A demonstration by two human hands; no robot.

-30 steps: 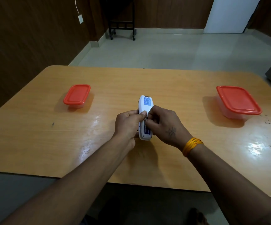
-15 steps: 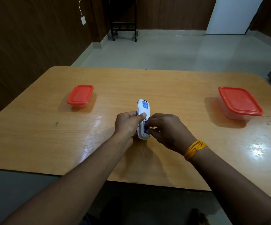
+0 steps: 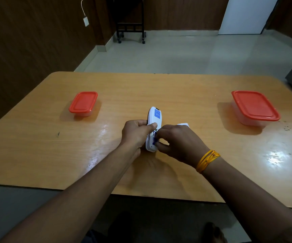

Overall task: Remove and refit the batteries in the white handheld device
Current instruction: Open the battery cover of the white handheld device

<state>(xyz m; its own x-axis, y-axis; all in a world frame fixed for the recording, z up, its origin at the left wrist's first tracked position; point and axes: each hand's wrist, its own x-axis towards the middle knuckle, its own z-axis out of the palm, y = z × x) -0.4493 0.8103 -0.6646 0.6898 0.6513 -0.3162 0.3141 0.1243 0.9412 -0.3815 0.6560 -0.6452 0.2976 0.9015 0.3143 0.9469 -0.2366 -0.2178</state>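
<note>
The white device (image 3: 153, 127) sits at the middle of the frame, just above the wooden bench (image 3: 36, 146), back side up with a blue label near its far end. The left hand (image 3: 136, 134) wraps around its left edge, thumb pressed on the back. The right hand (image 3: 178, 142) has its fingers (image 3: 159, 135) pinched together at the open battery slot; whether they grip a battery I cannot tell. A small white piece (image 3: 183, 124) shows just behind the right hand. Two red-lidded boxes (image 3: 83, 102) (image 3: 254, 106) stand well apart, at left and right.
</note>
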